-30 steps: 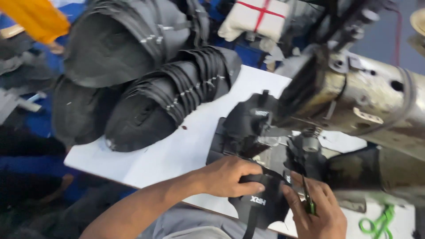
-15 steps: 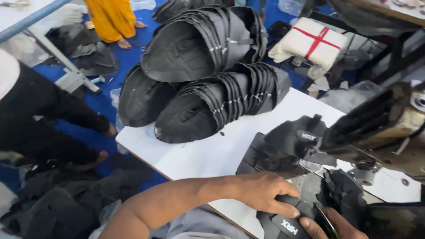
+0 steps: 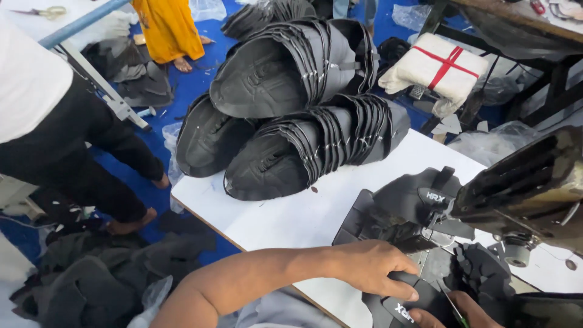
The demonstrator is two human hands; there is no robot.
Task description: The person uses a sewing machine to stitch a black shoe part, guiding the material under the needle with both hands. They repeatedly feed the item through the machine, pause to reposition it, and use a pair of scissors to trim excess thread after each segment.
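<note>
Black piece (image 3: 419, 300), lower right of frame: pinned under left hand (image 3: 370, 267) beside sewing machine (image 3: 534, 188), right hand (image 3: 452, 311) grip unclear; stitched stacks (image 3: 303, 109) fill upper centre.

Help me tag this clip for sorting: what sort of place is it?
Probably a sewing workshop making shoe parts. An industrial sewing machine stands on a white worktable, stacks of black moulded shoe uppers are piled there, and the left hand presses a black upper piece near the needle.
</note>
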